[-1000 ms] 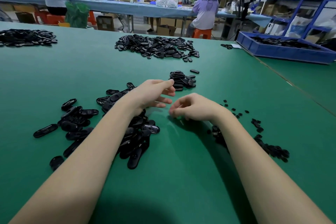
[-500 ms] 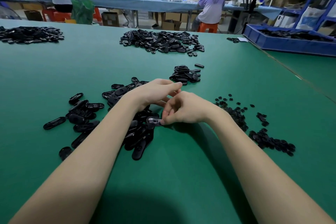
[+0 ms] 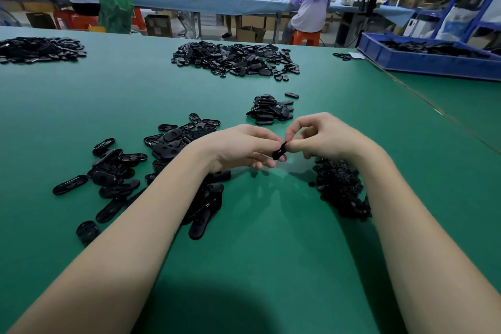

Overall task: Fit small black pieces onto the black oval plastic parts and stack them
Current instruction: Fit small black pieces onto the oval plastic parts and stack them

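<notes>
A black oval part (image 3: 279, 151) is held just above the green table between both hands. My left hand (image 3: 241, 148) grips its lower end with curled fingers. My right hand (image 3: 322, 135) pinches its upper end with thumb and forefinger; any small piece there is hidden by the fingertips. Loose black oval parts (image 3: 165, 146) lie scattered under and left of my left forearm. A heap of small black pieces (image 3: 339, 187) sits under my right wrist. Beyond the hands stands a small stack of oval parts (image 3: 269, 110).
A large pile of black parts (image 3: 235, 58) lies farther back, another pile (image 3: 40, 49) at the far left. A blue tray (image 3: 423, 61) with black parts stands at the back right. A seam (image 3: 439, 112) divides the green table (image 3: 271, 252). Several people work at a far bench.
Both hands have risen off the table together, lifting one oval part out of the pile. My right hand has shifted from the table surface to pinching the part's upper end.
</notes>
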Demonstrator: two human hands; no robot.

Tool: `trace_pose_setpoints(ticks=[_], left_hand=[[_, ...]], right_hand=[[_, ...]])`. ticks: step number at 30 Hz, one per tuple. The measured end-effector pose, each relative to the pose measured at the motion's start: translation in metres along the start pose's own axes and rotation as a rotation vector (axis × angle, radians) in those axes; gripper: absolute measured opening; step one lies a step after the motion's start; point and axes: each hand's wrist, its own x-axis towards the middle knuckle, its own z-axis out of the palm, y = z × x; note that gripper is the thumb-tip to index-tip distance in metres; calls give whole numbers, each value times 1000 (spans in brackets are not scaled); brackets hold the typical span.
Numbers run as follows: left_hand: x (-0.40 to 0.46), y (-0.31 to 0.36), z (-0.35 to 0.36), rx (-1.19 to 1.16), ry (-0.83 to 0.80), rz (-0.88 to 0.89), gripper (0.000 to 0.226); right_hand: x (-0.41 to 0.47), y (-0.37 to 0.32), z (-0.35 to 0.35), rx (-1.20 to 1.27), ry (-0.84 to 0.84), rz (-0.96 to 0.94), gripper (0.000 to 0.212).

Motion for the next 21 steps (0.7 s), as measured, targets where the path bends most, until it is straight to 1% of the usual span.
trace_pose_setpoints(ticks=[3, 5, 7, 9, 12, 15, 21], left_hand=[[3, -4, 4, -37, 40, 9, 23], [4, -7, 6, -34, 69, 34, 28], [5, -8, 7, -40, 96, 62, 28], [6, -9, 8, -46, 130, 91, 26], [6, -9, 10, -66, 168, 98, 26], [6, -9, 10, -107, 159, 76, 29], [5, -7, 10, -193, 140, 75, 32]], right_hand=[[-3, -3, -10, -104, -61, 70, 8], [-5, -5, -17, -244, -118, 136, 8], [-8, -7, -22, -390, -159, 199, 9], [-10, -11, -25, -479, -182, 251, 12], [-12, -18, -24, -539, -258, 308, 18], [-12, -21, -18, -588, -308, 340, 25], [-9, -24, -7, -687, -266, 364, 29]])
